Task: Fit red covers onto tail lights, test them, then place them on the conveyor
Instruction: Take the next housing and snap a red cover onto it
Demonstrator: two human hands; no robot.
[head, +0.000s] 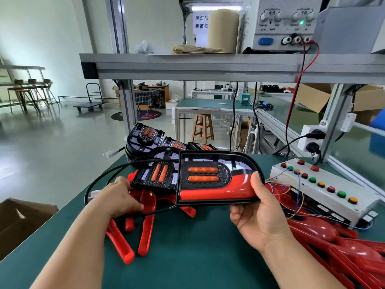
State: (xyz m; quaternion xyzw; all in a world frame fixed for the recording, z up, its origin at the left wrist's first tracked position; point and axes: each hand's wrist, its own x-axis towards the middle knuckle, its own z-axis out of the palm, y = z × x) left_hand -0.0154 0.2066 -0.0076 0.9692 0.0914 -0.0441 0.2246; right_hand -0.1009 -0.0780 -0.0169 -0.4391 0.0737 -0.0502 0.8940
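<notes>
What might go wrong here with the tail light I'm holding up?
The tail light is gripped by the right hand at one end only, so it may tip or slip. The black cable loops past the left hand and over loose red covers; a pull might snag or drag them.

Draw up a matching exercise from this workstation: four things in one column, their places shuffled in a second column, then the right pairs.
Things
1. tail light
2. power supply
3. button box
4. cardboard box

Places
a. on the upper shelf
b. in the grip of the right hand
c. below the left edge of the green bench
d. on the green bench, at the right side

Pairs: 1-b, 2-a, 3-d, 4-c
</notes>
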